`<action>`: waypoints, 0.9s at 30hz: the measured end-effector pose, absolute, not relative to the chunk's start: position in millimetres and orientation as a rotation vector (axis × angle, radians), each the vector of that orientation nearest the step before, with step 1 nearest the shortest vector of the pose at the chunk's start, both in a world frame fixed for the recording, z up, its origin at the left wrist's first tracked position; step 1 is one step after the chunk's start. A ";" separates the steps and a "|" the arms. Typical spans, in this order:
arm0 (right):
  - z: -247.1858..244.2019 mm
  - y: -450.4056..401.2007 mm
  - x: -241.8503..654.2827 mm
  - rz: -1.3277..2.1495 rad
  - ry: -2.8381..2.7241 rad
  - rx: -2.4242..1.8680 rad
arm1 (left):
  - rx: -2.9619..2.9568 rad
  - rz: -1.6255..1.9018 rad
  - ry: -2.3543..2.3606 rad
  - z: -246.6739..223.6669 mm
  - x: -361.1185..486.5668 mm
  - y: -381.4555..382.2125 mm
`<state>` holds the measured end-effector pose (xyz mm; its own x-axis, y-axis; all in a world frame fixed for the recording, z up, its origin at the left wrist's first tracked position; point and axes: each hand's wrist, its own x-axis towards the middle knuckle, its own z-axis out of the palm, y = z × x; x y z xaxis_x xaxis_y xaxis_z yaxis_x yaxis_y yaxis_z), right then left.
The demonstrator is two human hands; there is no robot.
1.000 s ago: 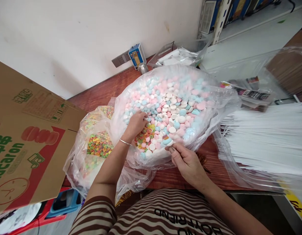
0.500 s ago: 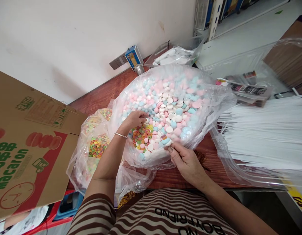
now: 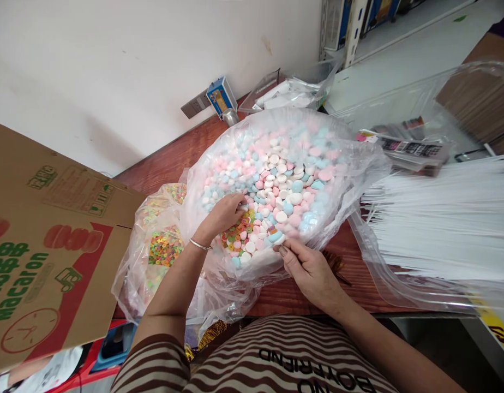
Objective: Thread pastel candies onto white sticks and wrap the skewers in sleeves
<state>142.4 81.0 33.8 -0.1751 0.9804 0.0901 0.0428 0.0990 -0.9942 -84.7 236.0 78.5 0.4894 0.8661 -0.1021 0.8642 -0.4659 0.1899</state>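
Observation:
A large clear plastic bag [image 3: 350,180] lies spread open, full of pink, white and blue rounded candies [image 3: 280,185]. A patch of small orange, yellow and green ring candies [image 3: 238,234] lies on top near its front left. My left hand [image 3: 227,212] reaches in just above the rings, its fingers curled together by a white piece; what they grip is hidden. My right hand [image 3: 307,267], at the bag's front edge, pinches a short stack of candies [image 3: 276,234], blue and white with an orange bit at the end. I cannot make out any stick through it.
A second bag of ring candies [image 3: 166,245] stands at the left, beside a cardboard box [image 3: 64,245] printed "Macaron". At the right, many thin white sticks [image 3: 436,218] fill a clear tray [image 3: 383,284]. A blue device [image 3: 221,97] stands by the wall socket [image 3: 195,103].
My left hand has shifted slightly left and down, staying close to the candies. The right hand keeps its pinch on the stack, almost still. The view has moved a little.

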 end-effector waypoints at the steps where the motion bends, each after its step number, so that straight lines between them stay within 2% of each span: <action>1: 33.8 80.9 141.9 1.236 -1.418 -1.085 | 2.504 0.010 1.473 78.5 -85.7 235.9; 4: 33.5 80.1 140.5 1.228 -1.410 -1.085 | 2.425 0.069 1.479 78.0 -87.6 239.2; 7: 33.3 79.7 140.3 1.216 -1.412 -1.098 | 2.279 0.352 1.507 76.2 -86.5 237.6; 11: 36.3 80.8 139.8 1.173 -1.468 -1.107 | 1.644 0.849 1.367 74.8 -78.3 216.0; 14: 42.5 81.9 137.2 1.159 -1.517 -1.083 | 1.193 1.031 1.190 73.6 -69.7 194.6; 19: 49.3 81.5 132.2 1.237 -1.507 -1.060 | 0.963 1.102 1.105 68.4 -63.1 174.7; 27: 46.7 78.3 130.0 1.339 -1.472 -1.075 | 1.030 1.136 1.095 61.6 -63.4 167.8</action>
<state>130.0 78.3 46.7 -0.2671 0.9628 0.0413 0.0498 0.0566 -0.9972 -63.4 167.8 61.6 0.0825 0.9892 -0.1212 -0.1578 0.1330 0.9785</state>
